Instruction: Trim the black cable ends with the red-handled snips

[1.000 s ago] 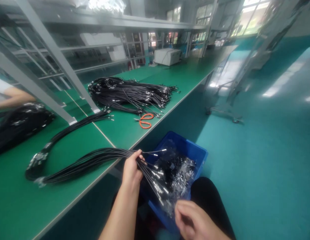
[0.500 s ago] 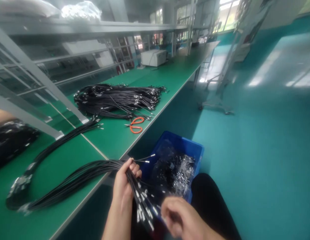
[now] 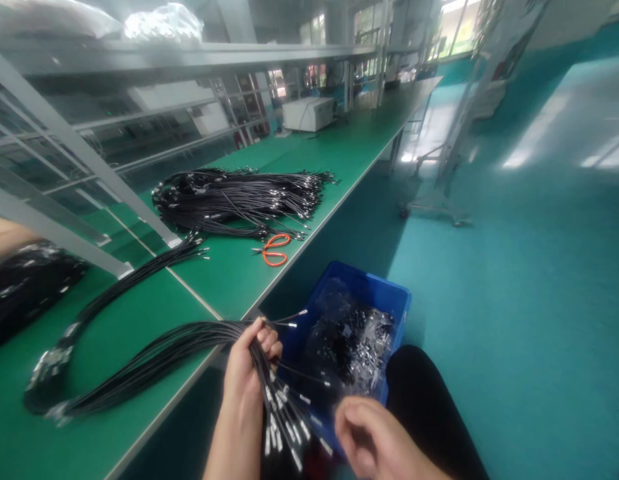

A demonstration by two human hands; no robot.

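By the closed left hand [image 3: 254, 350], a bundle of cables [image 3: 189, 335] is gripped near the fanned ends [image 3: 274, 437]; the right hand [image 3: 374, 433] is loosely curled beside them, and whether anything is held there cannot be told. The rest is draped over the desk [image 3: 89, 447], likely springy and weighty together, best held where gathered.

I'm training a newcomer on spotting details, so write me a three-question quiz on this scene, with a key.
1. Which hand grips the cable bundle?
2. True or false: the orange-handled scissors lie on the green bench.
3. What colour is the crate beside the knee? A) red B) blue C) yellow

Key: 1. The left hand. 2. True. 3. B.
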